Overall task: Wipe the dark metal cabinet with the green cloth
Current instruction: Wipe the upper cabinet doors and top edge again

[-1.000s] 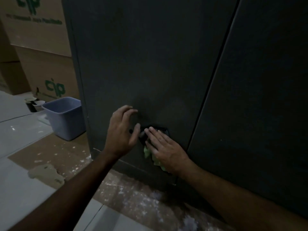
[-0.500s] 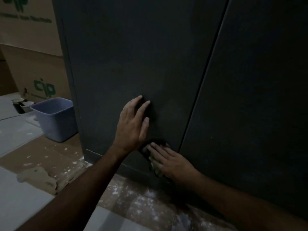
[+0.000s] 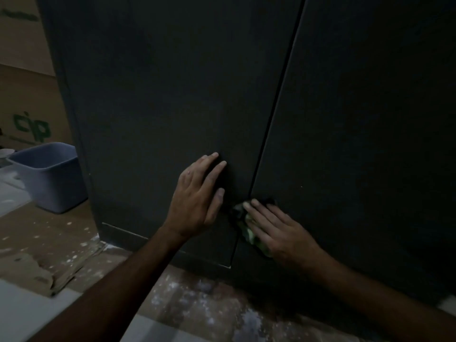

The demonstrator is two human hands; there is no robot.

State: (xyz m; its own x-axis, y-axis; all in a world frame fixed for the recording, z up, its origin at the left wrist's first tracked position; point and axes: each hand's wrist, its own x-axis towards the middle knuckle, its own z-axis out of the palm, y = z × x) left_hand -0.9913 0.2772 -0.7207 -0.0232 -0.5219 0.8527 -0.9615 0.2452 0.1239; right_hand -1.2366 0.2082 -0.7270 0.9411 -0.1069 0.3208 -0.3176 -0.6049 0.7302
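Head cam, left to right: one cardboard box (image 3: 27,114), one blue bin (image 3: 50,176), then one dark metal cabinet (image 3: 172,95) with two doors. Left hand (image 3: 197,206) lies flat and relaxed on the left door, holding nothing. Right hand (image 3: 274,230) presses the one green cloth (image 3: 246,230) with straight fingers low by the door seam. I'd guess mid-wipe, with most of the cabinet still to do.

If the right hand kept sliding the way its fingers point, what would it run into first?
The right hand, flat on the green cloth, points up-left along the cabinet. It would probably first meet the left hand, whose thumb lies just ahead.
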